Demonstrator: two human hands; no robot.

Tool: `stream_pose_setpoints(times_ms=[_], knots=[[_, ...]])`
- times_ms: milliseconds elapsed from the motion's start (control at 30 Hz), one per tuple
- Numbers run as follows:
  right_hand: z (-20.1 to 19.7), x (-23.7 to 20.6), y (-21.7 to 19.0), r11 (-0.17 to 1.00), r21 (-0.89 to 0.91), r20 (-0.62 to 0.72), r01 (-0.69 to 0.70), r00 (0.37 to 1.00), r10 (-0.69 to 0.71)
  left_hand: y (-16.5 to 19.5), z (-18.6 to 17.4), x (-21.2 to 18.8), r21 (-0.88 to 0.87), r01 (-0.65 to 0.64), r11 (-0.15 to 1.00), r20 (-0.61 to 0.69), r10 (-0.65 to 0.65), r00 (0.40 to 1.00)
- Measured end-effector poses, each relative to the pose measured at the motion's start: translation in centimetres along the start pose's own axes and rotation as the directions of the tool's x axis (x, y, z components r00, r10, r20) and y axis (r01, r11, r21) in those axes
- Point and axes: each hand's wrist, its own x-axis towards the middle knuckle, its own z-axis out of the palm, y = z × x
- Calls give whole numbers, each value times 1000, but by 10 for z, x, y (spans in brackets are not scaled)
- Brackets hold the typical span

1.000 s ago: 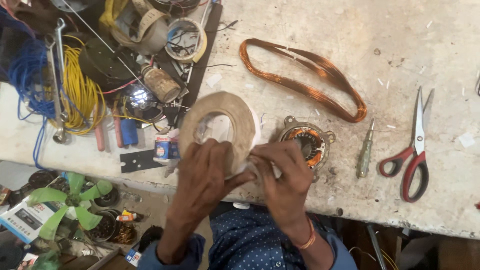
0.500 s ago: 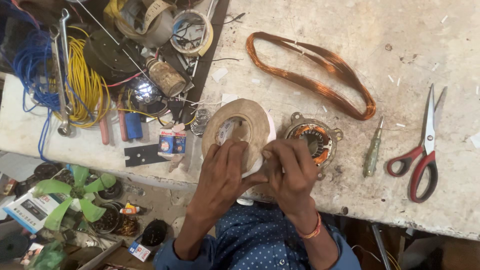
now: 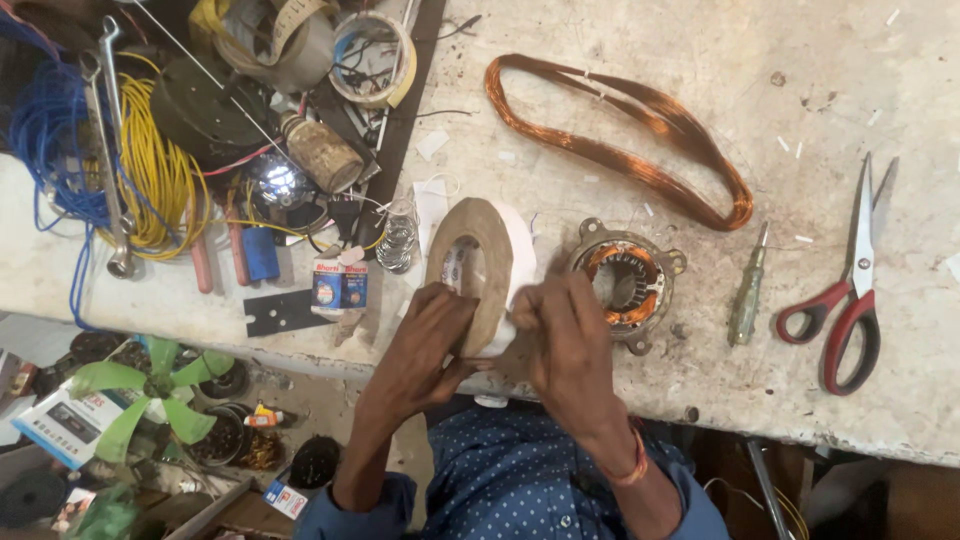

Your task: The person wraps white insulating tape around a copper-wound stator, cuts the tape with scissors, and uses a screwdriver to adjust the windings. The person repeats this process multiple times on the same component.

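My left hand (image 3: 430, 340) and my right hand (image 3: 565, 345) both grip a large roll of white tape with a brown cardboard side (image 3: 482, 262), held on edge over the near rim of the workbench. The left fingers clasp its lower left rim; the right fingers pinch at its lower right, where the white tape shows. Just right of the roll lies a round motor stator with copper windings (image 3: 628, 283). A loop of copper wire coil (image 3: 620, 140) lies farther back on the bench.
A green-handled screwdriver (image 3: 746, 296) and red-handled scissors (image 3: 850, 300) lie to the right. At the left are yellow wire (image 3: 160, 170), blue wire (image 3: 45, 150), a wrench (image 3: 105, 140), tape rolls and small parts. A green fan blade (image 3: 140, 395) lies on the floor below.
The tape roll has turned from facing flat toward me to standing on edge. Both hands have shifted to its lower rim, and the view has drifted slightly.
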Motion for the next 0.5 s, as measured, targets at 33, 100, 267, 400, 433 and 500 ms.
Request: stream_pose_setpoints(times_ms=[33, 100, 267, 400, 433, 500], knots=[[-1, -2, -2, 1000, -12, 2, 13, 1000, -13, -2, 2, 1, 2, -33, 999, -29, 33, 999], [-3, -9, -7, 999, -36, 6, 38, 999, -37, -4, 4, 3, 8, -97, 995, -84, 97, 992], [-5, -11, 1, 988, -114, -16, 103, 994, -105, -1, 6, 8, 27, -25, 999, -91, 27, 995], [-5, 6, 17, 975, -170, -49, 142, 987, -152, 1, 8, 15, 3, -19, 1000, -148, 19, 989], [-4, 11, 20, 973, -165, -56, 160, 984, -171, 3, 9, 16, 9, -4, 1000, -136, 6, 991], [-3, 19, 25, 969, -152, -65, 194, 977, -205, 6, 12, 15, 18, 32, 999, -112, -30, 993]])
